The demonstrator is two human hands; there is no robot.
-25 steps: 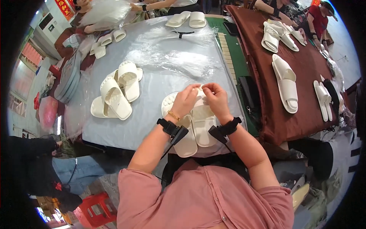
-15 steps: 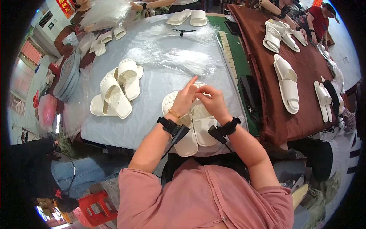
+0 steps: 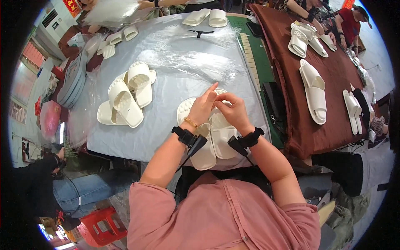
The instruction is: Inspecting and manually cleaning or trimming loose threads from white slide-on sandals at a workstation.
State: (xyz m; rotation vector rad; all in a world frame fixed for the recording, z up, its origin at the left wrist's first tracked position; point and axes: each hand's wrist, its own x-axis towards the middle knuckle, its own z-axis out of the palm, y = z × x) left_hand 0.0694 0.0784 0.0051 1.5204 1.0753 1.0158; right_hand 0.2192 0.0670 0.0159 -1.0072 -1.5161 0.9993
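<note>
Over a pair of cream slippers [image 3: 203,157] at the near edge of the cloth-covered table, my two hands meet at the fingers. On my left hand [image 3: 203,109] the index finger points up and away, while the other fingers curl in. My right hand [image 3: 234,111] bends its thumb and index finger into a pinch against the left fingers. Whatever sits between the fingertips is too small or hidden to name. Both hands hover above the slippers' far ends and partly cover them. A heap of cream slippers [image 3: 125,100] lies to the left.
Clear plastic bags [image 3: 191,62] spread beyond my hands, a bundle of them tied with a black strap [image 3: 199,33]. To the right, a brown-covered table [image 3: 287,83] carries more slippers [image 3: 313,91]. A red stool [image 3: 102,227] stands at lower left. Other people work around the tables.
My hands keep nearly the same pose over the slippers. At lower left, a person in dark sleeves has shifted, and their hand now shows more.
</note>
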